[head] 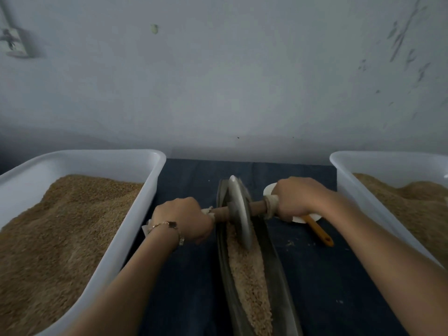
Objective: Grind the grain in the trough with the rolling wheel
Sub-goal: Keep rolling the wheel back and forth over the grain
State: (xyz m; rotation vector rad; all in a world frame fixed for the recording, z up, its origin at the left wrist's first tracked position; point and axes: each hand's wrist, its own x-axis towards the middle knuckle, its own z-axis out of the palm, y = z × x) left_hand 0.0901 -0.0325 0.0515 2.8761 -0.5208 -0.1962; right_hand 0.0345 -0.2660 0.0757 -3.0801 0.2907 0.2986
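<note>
Metal, dull grey, forms the long narrow trough (274, 258), which lies lengthwise on a dark blue cloth (189, 275) covering the desk, running from the near edge of the view toward the wall. Pale crushed grain (247, 275) fills the channel along most of its visible length. The rolling wheel (238, 212), a grey disc, stands upright on edge in the far part of the trough, its lower rim set in the grain. A brown wooden axle (257, 207) passes through the disc's centre and sticks out to both sides.

Left hand (184, 219): fingers curled round the left end of the axle, knuckles up; a thin bracelet (167, 225) sits on the wrist. Right hand (298, 197): fingers closed round the right end of the axle, where a pale wrapping (270, 204) shows just beside the hand. Both forearms reach in from the near edge.

A white dish (308, 218) with an orange-handled tool (318, 232) lies on the cloth under and just beyond the right hand. A white tub (135, 214) heaped with brown grain stands left of the trough; a second white tub (346, 180), also holding grain, stands to the right. A grey-white wall (218, 81) rises behind.
</note>
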